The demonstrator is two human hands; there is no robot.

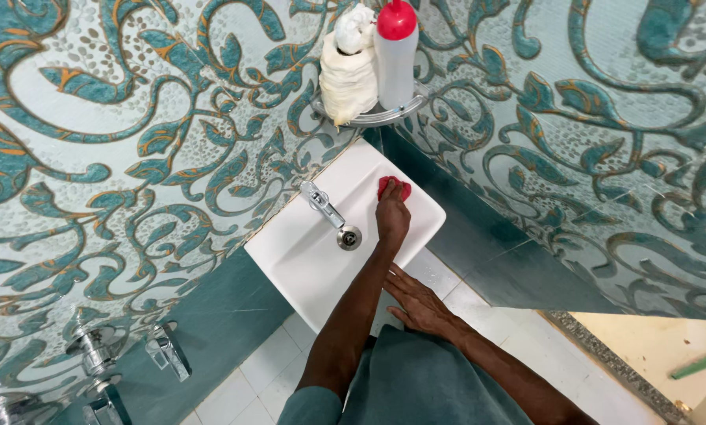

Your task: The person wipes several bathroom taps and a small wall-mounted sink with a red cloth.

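Left hand point(393, 214) scrubbing inside a white corner washbasin point(290, 252) with a red scrub pad point(394, 187); right hand point(417, 301) braced on the basin's front rim.

Left hand reaches over the basin, fingers closed down on the red pad, pressing it against the basin's back-right part near the wall corner; pad pokes out past the fingertips. Right hand is empty, lying flat with fingers spread on the near rim, gripping nothing. Chrome tap point(321, 203) sits on the basin just left of the left hand, round chrome drain point(349, 237) beside the wrist. Above, a corner shelf point(384, 116) carries a white bottle with red cap point(396, 55) and a bunched cream cloth point(349, 75) touching it. Teal leaf-pattern tiles point(132, 157) on both walls; chrome wall taps point(101, 354) lower left, well apart from the basin.
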